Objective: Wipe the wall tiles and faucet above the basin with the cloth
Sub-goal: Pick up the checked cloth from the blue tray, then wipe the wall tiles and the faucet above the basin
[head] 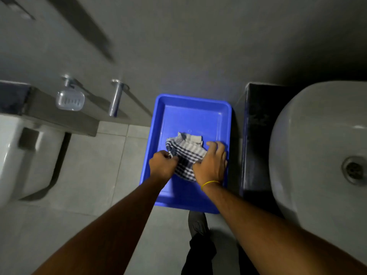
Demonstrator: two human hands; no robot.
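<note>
Fingers of the left hand [161, 165] curl shut around the near-left edge of the checked cloth [185, 153], pinching a fold of it; fingers of the right hand [211, 163] lie spread and pressed flat on the cloth's right side, a yellow band [210, 184] on the wrist behind them. Between the two sets of fingers the cloth lies crumpled, its far end bunched just beyond the fingertips. Under the fingers and cloth sits a blue tray [198, 100] on the tiled floor [83, 175], so the cloth rests well below any surface to be cleaned.

Progress, as a judgement: the task appears to be at its gathering stage — the cloth is only being taken up, and no wiping of tiles or faucet is under way in this view. All of the wiping appears to remain.

Edges and room: the tray's raised rim stands just right of the right fingertips and close to the left of the left knuckles, so the cloth must be lifted upward rather than dragged sideways. Beyond the rim to the right stands a dark cabinet side [256, 135], and past it the white basin [317, 145] with its drain [354, 171]; the faucet cannot be made out here. To the left of the fingers the floor is open as far as a toilet [17, 151], with a soap dish [70, 100] and a chrome fitting [116, 98] on the wall [198, 46] beyond — the space straight up from the tray looks unobstructed.
</note>
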